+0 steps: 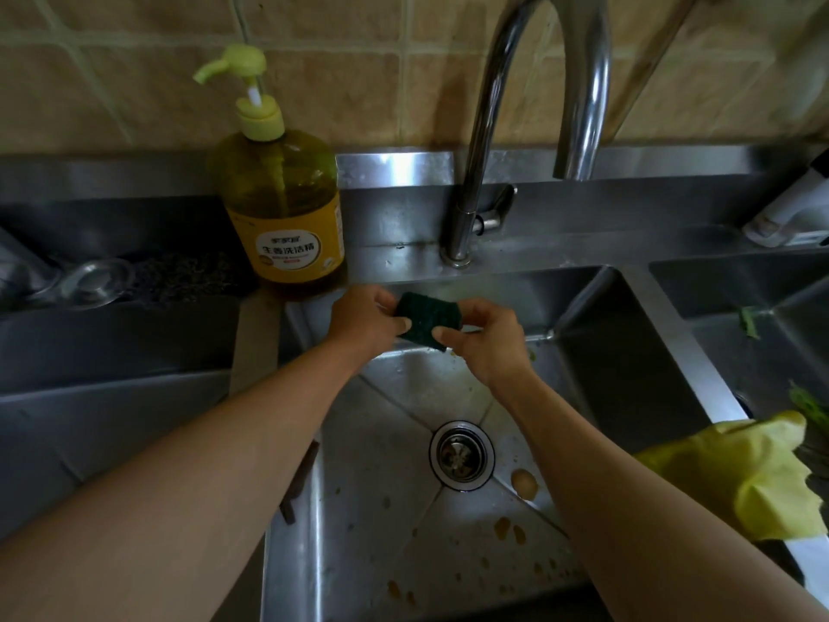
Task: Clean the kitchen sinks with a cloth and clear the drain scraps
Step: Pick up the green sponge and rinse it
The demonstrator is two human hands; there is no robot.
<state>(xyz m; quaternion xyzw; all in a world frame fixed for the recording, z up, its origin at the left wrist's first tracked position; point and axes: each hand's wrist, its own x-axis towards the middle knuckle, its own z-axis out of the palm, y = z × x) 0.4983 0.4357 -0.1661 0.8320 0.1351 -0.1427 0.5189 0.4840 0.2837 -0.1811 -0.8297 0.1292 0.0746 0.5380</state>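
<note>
Steel sink counter (403,244), soap bottle (282,208) and faucet (475,172) on it

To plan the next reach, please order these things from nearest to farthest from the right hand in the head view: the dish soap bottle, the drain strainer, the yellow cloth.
From the right hand:
1. Drain strainer, just below the hand on the sink floor.
2. Dish soap bottle, up to the left on the ledge.
3. Yellow cloth, lower right on the divider between the sinks.

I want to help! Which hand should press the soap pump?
Probably the left hand: it is nearer the soap bottle, just below it. The right hand could keep holding the green scouring pad both now pinch.
</note>
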